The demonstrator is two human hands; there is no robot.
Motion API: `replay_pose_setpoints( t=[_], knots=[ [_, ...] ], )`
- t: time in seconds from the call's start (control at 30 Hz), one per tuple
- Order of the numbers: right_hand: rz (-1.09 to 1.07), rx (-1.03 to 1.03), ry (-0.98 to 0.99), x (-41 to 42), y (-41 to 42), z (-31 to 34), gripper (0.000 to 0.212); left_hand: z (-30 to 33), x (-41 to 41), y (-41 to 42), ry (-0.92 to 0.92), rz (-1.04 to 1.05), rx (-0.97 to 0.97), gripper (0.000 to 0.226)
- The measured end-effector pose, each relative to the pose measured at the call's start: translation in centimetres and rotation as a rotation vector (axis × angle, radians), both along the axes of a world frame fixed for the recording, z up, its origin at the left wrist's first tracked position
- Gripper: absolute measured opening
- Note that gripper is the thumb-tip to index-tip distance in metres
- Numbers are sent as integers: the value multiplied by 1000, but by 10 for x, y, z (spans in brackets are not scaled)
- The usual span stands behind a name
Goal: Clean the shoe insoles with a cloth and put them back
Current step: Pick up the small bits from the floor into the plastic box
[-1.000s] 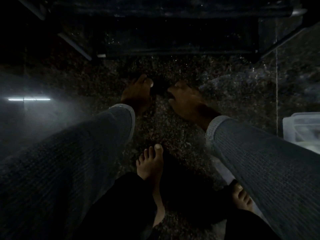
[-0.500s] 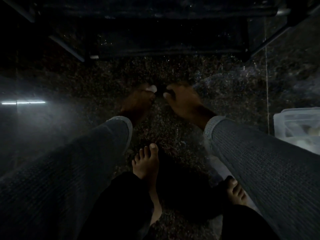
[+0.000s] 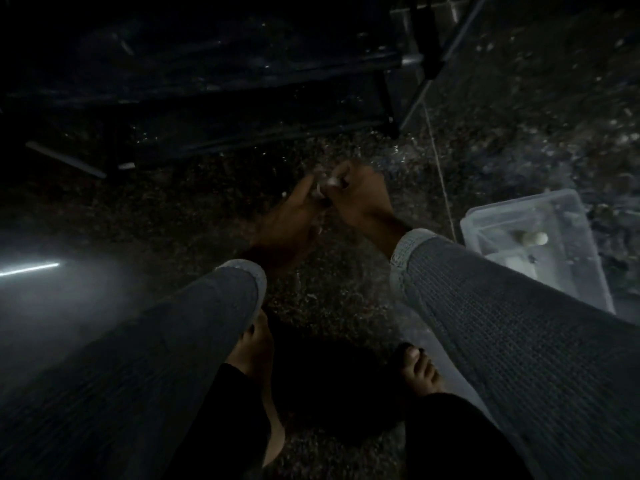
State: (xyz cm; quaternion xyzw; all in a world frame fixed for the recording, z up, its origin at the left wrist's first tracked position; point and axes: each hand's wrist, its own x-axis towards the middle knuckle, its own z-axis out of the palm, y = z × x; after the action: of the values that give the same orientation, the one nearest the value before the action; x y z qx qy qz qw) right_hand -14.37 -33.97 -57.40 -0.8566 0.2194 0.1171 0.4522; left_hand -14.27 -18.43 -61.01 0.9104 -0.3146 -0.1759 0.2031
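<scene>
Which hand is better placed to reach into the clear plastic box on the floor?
The right hand, probably. The clear plastic box lies on the floor on the right side, just beyond the right sleeve. The left hand would have to cross over.

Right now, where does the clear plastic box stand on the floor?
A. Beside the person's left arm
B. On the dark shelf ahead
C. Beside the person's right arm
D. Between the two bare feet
C: the clear plastic box stands on the speckled floor just beyond the right sleeve, at the frame's right edge.
</scene>
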Motion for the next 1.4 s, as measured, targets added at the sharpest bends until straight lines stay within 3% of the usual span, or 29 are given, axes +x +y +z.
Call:
replay_pose_setpoints(
  t=[0.07,0.17,0.23,0.37,0.5,0.7,1.0,1.4],
  knots=[
    [-34,-15,-26,-11,-25,-1,7,6,-11,-21,23,49,-108,43],
    [-86,-74,-6,-32,-68,-4,3,9,-21,-48,17,-27,-52,44],
    [-137,-113,-23,-50,-96,-6,10,5,-35,-64,41,-122,7,47],
    [-171,-154,-20,-83,-147,-4,20,5,-49,-111,91,-166,-65,61],
    [-207,-241,31,-105,-192,3,27,8,-63,-166,68,-195,-50,50],
    [-231,-350,114,-124,-246,-3,34,3,-77,-222,46,-283,-43,58],
    [-8,-358,264,-127,-254,-25,39,-5,-80,-243,49,-330,-20,62],
    [62,-346,401,-126,-249,-40,40,-3,-77,-232,51,-303,64,66]
  ],
)
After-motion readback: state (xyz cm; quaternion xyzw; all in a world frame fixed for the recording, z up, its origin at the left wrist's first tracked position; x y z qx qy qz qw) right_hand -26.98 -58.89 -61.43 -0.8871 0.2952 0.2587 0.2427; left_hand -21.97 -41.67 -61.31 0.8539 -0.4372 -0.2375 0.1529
